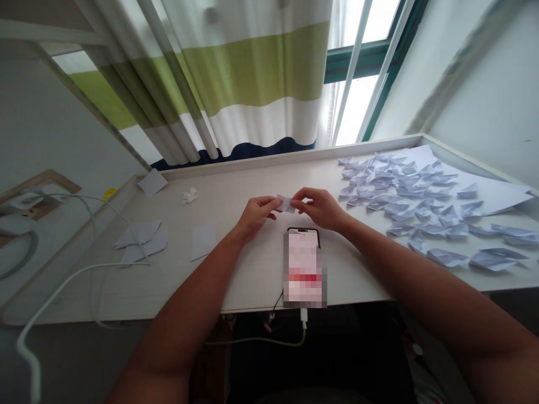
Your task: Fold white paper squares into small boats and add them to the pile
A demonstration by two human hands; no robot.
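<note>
Bare forearms [181, 314], two in number, extend from the lower corners over a desk [252, 177] with a pale, smooth top and a raised rim along its back. Between them lies one phone [301, 252], a dark-edged rectangle, its screen mostly blurred; a white cable [304, 331] meets its near end. Paper is the chief material. At right, folded boats [396, 182], crisp, creased and pointed at the ends, form a dense cluster; they number in the dozens, but overlap prevents an exact count. Behind and partly beneath them spreads at least one large flat sheet [503, 193]. At left lie small flat squares [141, 241]: at least two overlapping, one single beside the left forearm, and one at the back corner. Near the back rim sits one crumpled white scrap [189, 196]. One curtain [252, 67], softly pleated, bears white, green and dark blue bands. Left hand [259, 216]: fingers curled, thumb and fingertips pinching one edge of a small folded slip [286, 204]. Right hand [319, 207]: similarly curled, pinching the slip's opposite edge. The slip is held between both hands, just beyond the phone's far end.
</note>
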